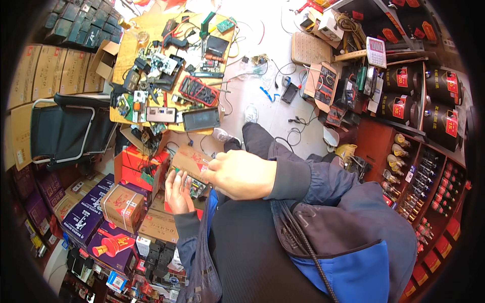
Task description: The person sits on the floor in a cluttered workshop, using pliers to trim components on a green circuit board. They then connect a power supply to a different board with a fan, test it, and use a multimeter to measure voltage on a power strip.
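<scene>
Plywood forms the largest surface here, a bench (129, 38) at eleven o'clock, strewn with circuit boards, a red multimeter (199, 91) and a dark tablet-like panel (201, 119). Left of it, at nine o'clock, stands a black folding chair (68, 131). At three o'clock a dark shelf unit (429, 166) holds rows of small bottles in its lower compartments and black cylindrical tins with red labels higher up. Around seven o'clock cardboard and purple cartons (96, 212) are stacked shut, so their contents cannot be told; one brown carton (123, 206) is tied with string.

Near the centre, the right hand (242, 174) is curled, its fingers pinching the edge of a small brown cardboard box (189, 161). The left hand (178, 191) lies half open, palm up beneath the box, cradling it together with a small green circuit board (194, 188) that peeks out below. Whether the board sits inside the box or just under it cannot be told.

By the look of it, the box is being opened or emptied over the lap; the next move would call for a steady support from below while the flap is lifted.
</scene>
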Tool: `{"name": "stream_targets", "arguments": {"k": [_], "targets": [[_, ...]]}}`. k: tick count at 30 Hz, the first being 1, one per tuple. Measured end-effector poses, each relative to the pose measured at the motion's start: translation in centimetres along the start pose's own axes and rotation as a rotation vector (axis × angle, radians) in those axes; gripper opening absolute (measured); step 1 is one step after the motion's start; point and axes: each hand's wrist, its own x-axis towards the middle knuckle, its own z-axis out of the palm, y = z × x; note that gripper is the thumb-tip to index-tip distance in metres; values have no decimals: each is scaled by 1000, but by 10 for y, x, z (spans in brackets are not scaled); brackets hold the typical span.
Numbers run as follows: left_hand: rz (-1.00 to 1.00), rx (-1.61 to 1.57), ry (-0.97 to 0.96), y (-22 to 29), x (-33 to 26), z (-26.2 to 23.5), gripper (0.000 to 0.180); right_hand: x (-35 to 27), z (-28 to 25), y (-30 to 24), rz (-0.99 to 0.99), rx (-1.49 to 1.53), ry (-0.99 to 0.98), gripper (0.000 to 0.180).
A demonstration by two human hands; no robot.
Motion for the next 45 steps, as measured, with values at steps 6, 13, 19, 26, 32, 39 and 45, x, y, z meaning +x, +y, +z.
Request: {"name": "stream_targets", "arguments": {"k": [6,13,19,26,32,39,45], "targets": [[-15,22,83,-7,-3,39,47,-13,-31,40,-3,53,-23,30],[-51,85,42,-15,3,127,47,-58,-81,107,82,56,17,34],[-49,157,-12,-21,4,186,46,-100,-110,143,195,64,43,37],[-45,213,-64,-19,7,206,42,-118,-120,150,267,104,85,36],[-55,123,-39,-24,11,192,44,-108,-121,141,284,106,18,40],[-49,56,24,-33,12,144,44,-68,-106,103,212,62,-27,39],[-55,-54,61,-41,13,84,42,-23,-79,67,154,1,-117,39]]}}
